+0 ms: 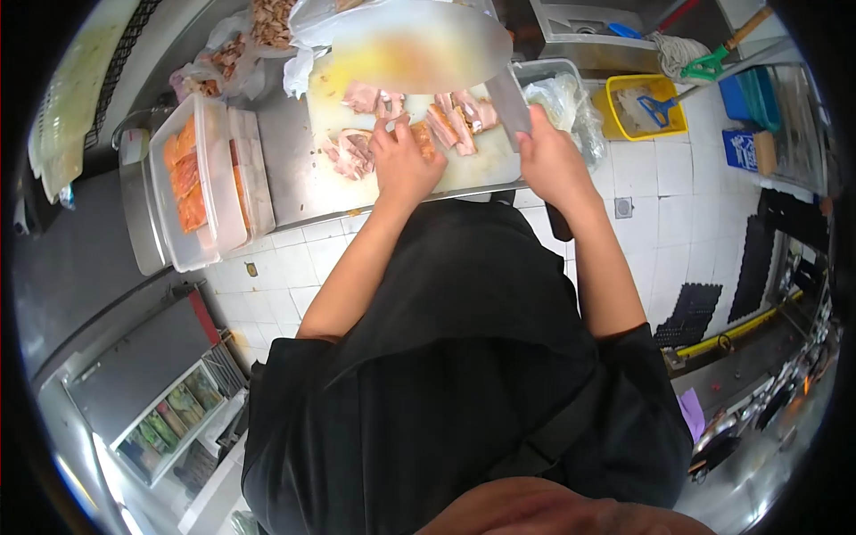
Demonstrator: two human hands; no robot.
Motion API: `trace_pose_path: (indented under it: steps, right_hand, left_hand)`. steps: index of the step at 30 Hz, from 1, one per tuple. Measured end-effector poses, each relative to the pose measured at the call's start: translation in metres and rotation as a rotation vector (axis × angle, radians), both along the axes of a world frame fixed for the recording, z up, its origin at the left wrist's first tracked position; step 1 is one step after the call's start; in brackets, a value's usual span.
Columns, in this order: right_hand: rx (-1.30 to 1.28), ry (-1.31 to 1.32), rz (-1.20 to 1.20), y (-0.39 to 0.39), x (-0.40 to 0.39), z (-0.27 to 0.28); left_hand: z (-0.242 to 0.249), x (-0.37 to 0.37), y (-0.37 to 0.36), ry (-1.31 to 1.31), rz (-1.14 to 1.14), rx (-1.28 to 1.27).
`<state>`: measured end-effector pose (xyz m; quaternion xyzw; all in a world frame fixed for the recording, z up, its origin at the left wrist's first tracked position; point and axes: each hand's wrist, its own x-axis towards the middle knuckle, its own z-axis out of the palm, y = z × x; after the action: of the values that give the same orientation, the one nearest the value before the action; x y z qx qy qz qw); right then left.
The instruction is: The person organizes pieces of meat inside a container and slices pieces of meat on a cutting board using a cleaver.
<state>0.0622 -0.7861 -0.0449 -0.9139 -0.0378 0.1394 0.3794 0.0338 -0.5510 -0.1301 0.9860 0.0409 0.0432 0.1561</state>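
Observation:
My right hand [555, 160] grips a broad-bladed cleaver [511, 102]. Its blade is raised, slanting up and to the left, over the right side of the white cutting board [481, 169]. On the board, my left hand [408, 165] rests with bent fingers around a browned piece of meat [423, 137]. Left of that hand lies a pale pink chunk of meat [348, 153]. Another chunk of meat [364, 98] is beyond the fingertips. Cut strips of meat [453, 123] lie between my left hand and the blade. A blurred patch hides the board's far part.
Left of the board, a clear plastic tub [198, 234] holds orange-coloured pieces. Bags of meat pieces [227, 58] stand behind it. Right of the board is a plastic-lined container [571, 107]. On the tiled floor are a yellow bucket [646, 129] and black mats [688, 312].

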Motion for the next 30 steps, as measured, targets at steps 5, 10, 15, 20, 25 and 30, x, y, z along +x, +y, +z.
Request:
trace_pose_path:
  steps: [5, 10, 15, 20, 25, 30]
  right_hand:
    - [0.0, 0.022, 0.008, -0.014, -0.006, -0.009]
    - [0.069, -0.053, 0.088, -0.017, -0.011, -0.021]
    - [-0.016, 0.089, 0.164, -0.001, -0.012, 0.004]
    - [0.156, -0.092, 0.15, 0.022, -0.014, 0.02]
    - [0.128, -0.095, 0.076, 0.012, 0.0, 0.027]
    - [0.12, -0.06, 0.008, 0.005, 0.005, 0.016]
  left_hand:
    - [0.013, -0.013, 0.004, 0.141, 0.177, -0.057]
    - [-0.017, -0.004, 0.039, 0.083, 0.198, -0.406]
    - [0.033, -0.01, 0.047, -0.005, 0.316, -1.993]
    - [0.065, 0.02, 0.055, 0.034, -0.017, -2.555]
    - [0.15, 0.076, 0.087, -0.171, -0.456, -2.451]
    - [0.285, 0.078, 0.092, -0.503, -0.657, -2.006]
